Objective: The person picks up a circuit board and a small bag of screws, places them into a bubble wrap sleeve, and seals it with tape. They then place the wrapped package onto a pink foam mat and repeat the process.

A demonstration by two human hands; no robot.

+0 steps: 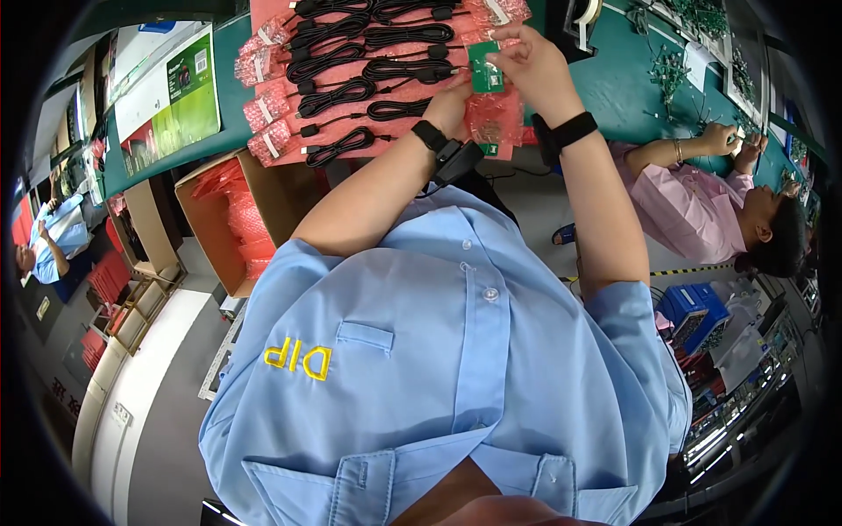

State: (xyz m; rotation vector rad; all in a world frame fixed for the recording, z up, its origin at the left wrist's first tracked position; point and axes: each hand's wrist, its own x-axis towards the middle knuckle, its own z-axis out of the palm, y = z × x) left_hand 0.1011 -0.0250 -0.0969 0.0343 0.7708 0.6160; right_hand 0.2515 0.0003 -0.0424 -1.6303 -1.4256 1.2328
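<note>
A small flat green card point(488, 81) with pale marks lies upright in my view between my two hands. My right hand point(537, 72) pinches its right side with thumb and bent fingers. At the card's lower left is my left hand point(447, 107), fingers curled together; what they grip is hidden. Black coiled cables point(402, 69) lie in rows just left of and beyond my left hand. Their ends run to pink bubble-wrapped packets point(266, 110) at the left and clear-pink packets point(493, 114) under my hands. All rest on a pink sheet point(289, 151).
A green worktable point(230, 96) spreads beneath, with a green-and-white printed sheet point(180, 83) at left. An open cardboard box point(210, 210) with red bubble wrap stands below the edge. A black tape dispenser point(574, 31) is beyond my right hand. At right, a person in pink point(693, 206) handles small parts.
</note>
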